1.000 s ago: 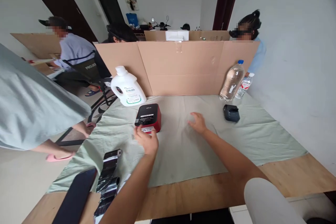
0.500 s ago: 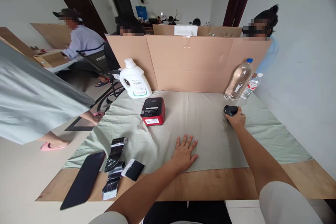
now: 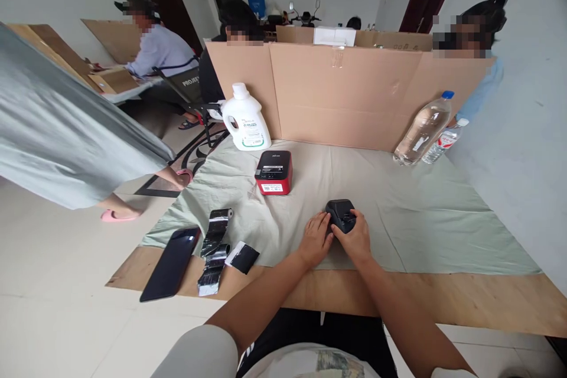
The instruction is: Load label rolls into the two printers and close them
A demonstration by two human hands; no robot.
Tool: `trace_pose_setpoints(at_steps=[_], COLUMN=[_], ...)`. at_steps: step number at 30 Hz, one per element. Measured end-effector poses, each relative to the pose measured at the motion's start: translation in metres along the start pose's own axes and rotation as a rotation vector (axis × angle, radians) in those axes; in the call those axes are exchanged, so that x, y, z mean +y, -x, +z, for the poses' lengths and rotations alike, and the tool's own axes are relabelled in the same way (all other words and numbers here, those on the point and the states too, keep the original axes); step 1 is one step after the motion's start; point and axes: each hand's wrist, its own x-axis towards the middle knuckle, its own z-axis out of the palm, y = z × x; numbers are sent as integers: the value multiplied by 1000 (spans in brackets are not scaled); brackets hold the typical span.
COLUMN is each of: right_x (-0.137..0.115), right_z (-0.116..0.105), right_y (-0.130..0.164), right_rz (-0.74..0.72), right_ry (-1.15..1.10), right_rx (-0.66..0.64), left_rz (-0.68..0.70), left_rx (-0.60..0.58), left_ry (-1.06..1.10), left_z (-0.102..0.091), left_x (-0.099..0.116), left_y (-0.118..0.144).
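Note:
A small black boxy device (image 3: 341, 212) rests on the pale green cloth in front of me; it resembles a compact portable printer, but I cannot be sure. My right hand (image 3: 357, 241) grips its right side and near edge, thumb and fingers around it. At its left side lies my left hand (image 3: 315, 239), fingers stretched out on the cloth, fingertips at or touching the device. Beyond my left hand stands a red and black box-shaped device (image 3: 273, 172) with a white label. Black shiny film from a roll (image 3: 216, 230) and a black-and-white square piece (image 3: 243, 257) lie to the left.
A dark phone or tablet (image 3: 170, 264) lies at the table's left edge. A white jug (image 3: 247, 119) and two clear bottles, one large (image 3: 423, 130) and one small (image 3: 444, 143), stand before a cardboard screen (image 3: 332, 94). Other people sit beyond; a person (image 3: 80, 130) stands at left.
My right hand has brought the black device from the right side to the middle, beside my left hand. My left hand's fingers have drawn closer together. The camera view has shifted.

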Motion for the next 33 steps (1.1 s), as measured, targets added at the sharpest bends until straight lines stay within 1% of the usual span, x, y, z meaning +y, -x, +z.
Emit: trace_pose_setpoints(at_steps=[3,7,10,14,19,24,27,29,31,33], right_x=[-6,-2,3,8,8,6,6,6,7,9], right_z=[2,-5,-12,-15,-14,-16,-17,-17,-16,-13], right_y=[10,14,12,8,10,10,9,7,5,2], right_rz=[-43,-177,-264,-344,-349,-334,-332,-320,-293,-259], right_ry=[18,75,113,156,154,150,148,131,96,49], right_rx=[9,-52,-87,-80,-55,-51,-50,-44,-34,-16], left_rz=[-21,-81,-136,-207,-253,-300,-325,-356,-442,-601], left_rx=[39,48,42,0,-13,-36,-50,-36,-4,15], left_ry=[68,108,75,6,-9,26,75,147,255,395], left_z=[3,7,6,6,6,-2,-7,-10,-11,-12], left_x=[-8,-16,-14,-7,-2,0,2,4,5,5], left_y=[0,-4,-8,-14,-17,-23,-29,-33,-39,-45])
